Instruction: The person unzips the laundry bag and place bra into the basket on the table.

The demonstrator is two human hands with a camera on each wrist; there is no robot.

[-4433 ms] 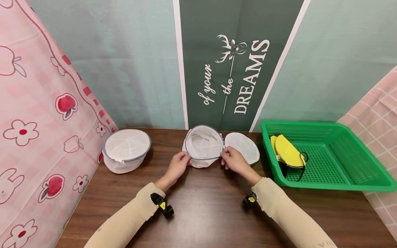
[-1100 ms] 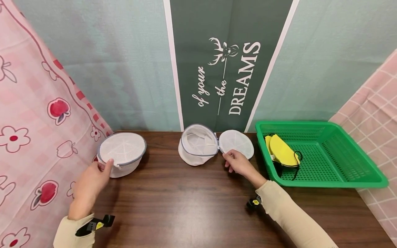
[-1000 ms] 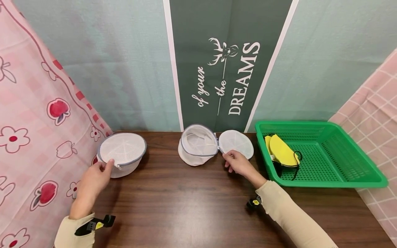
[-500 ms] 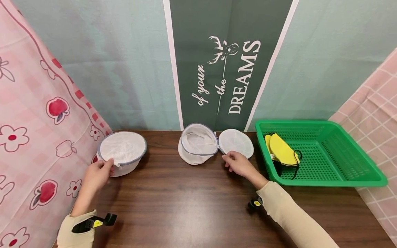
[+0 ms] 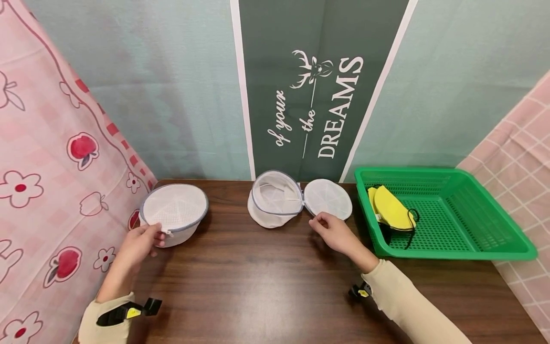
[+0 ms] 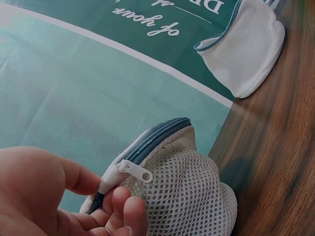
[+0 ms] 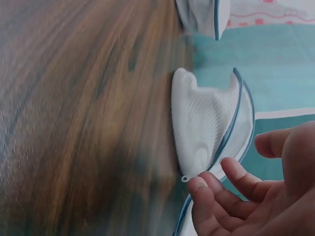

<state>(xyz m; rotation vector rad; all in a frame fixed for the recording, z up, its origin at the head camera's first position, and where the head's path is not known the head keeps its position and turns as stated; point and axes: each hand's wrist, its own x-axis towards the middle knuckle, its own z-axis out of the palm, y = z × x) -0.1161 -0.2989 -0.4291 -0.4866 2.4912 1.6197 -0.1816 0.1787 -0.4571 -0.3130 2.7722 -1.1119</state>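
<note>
Sleeves [image 5: 412, 310], cream, along the near side of a dark wooden worktop [image 5: 258, 291]. Left hand [image 5: 139, 243] at left, fingers pinched on the blue rim of a white mesh bag [image 5: 174, 208], beside its zipper pull [image 6: 138, 171]. Right hand [image 5: 339, 234] with fingers loosely parted, gripping nothing, close to the round lid [image 5: 328, 198] of a second white bag [image 5: 275, 203], opened out near the worktop's far edge, centre; contact unclear. Further right, green basket [image 5: 451, 254] with yellow items [image 5: 396, 209]. Behind, lettered backdrop [image 5: 283, 48].
</note>
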